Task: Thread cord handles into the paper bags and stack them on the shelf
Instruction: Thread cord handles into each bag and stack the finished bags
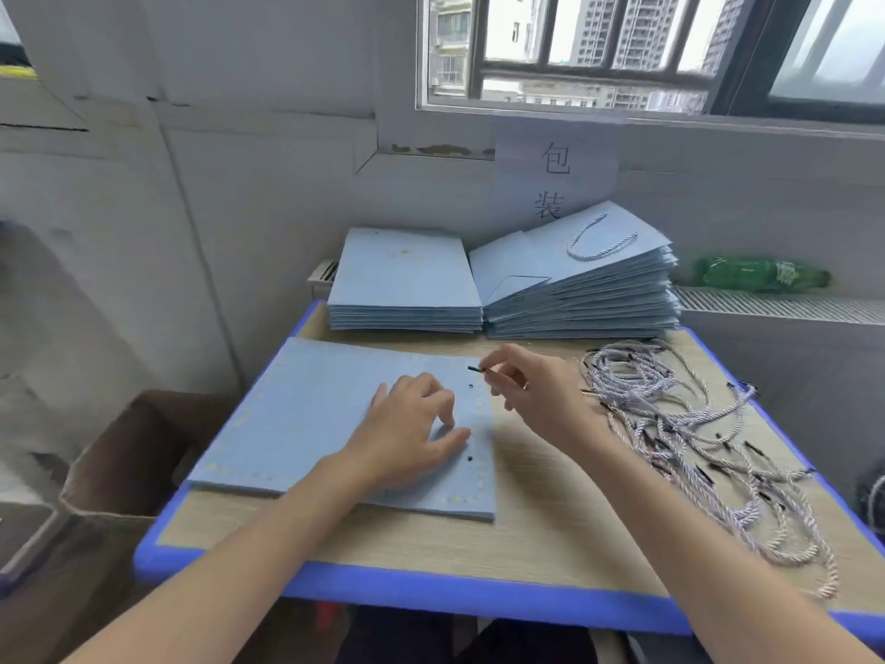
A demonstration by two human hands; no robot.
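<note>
A flat light-blue paper bag point(306, 414) lies on the table in front of me, its punched holes along the right edge. My left hand point(412, 433) rests on the bag with fingertips pressing near the holes. My right hand point(527, 390) hovers just above that edge and pinches the black tip of a cord point(476, 370), close to the upper hole point(470, 386). A lower hole point(470, 458) shows by my left thumb. A heap of white twisted cords point(680, 424) lies on the right side of the table.
Two stacks of blue bags stand at the table's back: a plain stack point(404, 280) and a stack with cord handles fitted point(579, 275). The table has a blue rim point(431, 587). An open cardboard box point(119, 472) sits at the left, a green bottle point(761, 273) by the wall.
</note>
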